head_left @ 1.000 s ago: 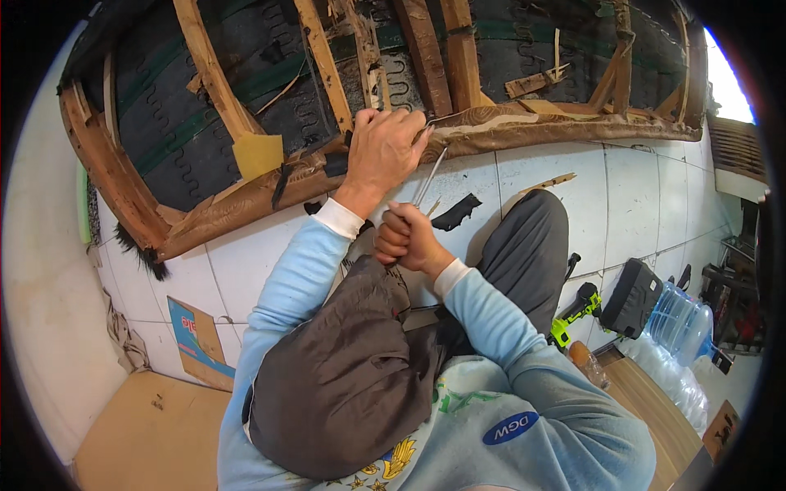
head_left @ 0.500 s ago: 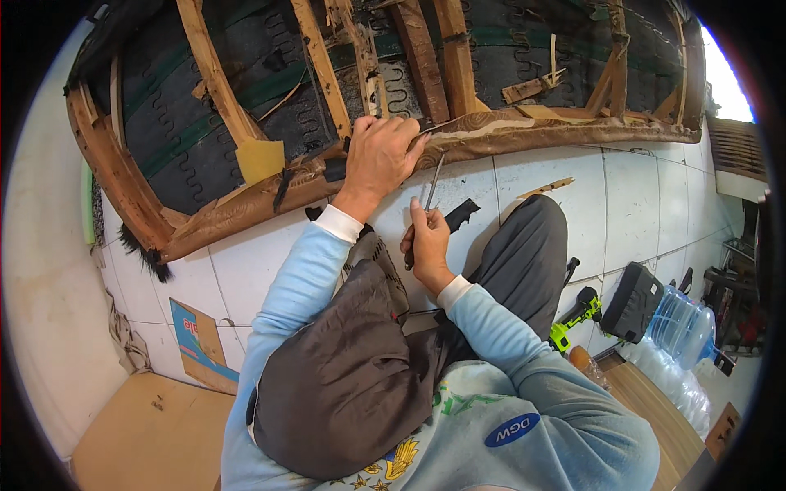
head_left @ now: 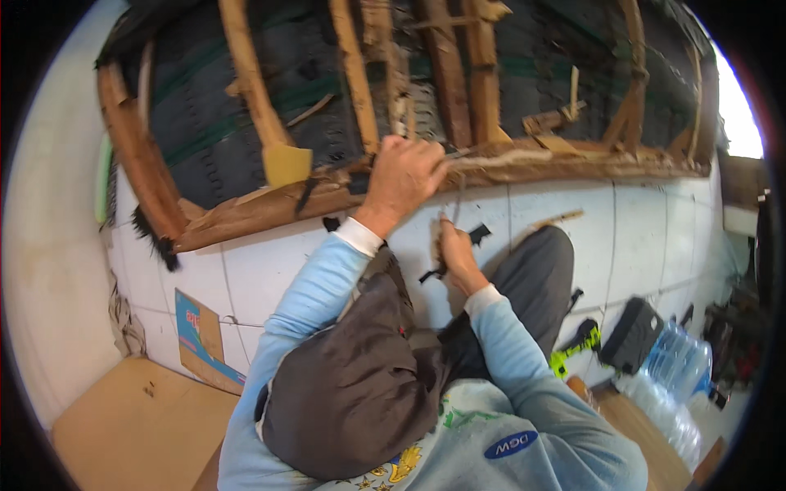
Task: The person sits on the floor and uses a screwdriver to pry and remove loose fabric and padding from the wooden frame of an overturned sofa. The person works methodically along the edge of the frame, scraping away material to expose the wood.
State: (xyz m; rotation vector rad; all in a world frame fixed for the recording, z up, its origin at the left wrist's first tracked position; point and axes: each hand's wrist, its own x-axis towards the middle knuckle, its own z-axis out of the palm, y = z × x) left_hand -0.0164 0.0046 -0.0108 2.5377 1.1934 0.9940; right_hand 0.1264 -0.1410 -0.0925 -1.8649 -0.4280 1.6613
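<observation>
An upturned upholstered furniture frame (head_left: 147,172) with bare wooden slats, dark backing and zigzag springs spans the upper view. My left hand (head_left: 401,180) has its fingers curled over the brown front rail (head_left: 246,214), near its middle; what the fingertips grip is partly hidden. Just below and to the right, my right hand (head_left: 458,258) is closed on a slim metal tool with a dark handle, like a screwdriver (head_left: 458,196), its shaft pointing up toward the rail. The picture is blurred. Black torn scraps (head_left: 480,234) lie on the white tiles beside my right hand.
At lower right are a green-and-black power drill (head_left: 573,348), a black case (head_left: 630,331), a large blue-tinted water jug (head_left: 678,360) and clear plastic. Cardboard (head_left: 139,417) lies at lower left by the wall (head_left: 49,229). A wood splinter (head_left: 557,218) lies by my right knee.
My right hand has lowered slightly and moved right, turning with the tool. My left hand stays on the rail. The whole view has shifted, the frame now sitting lower and further right.
</observation>
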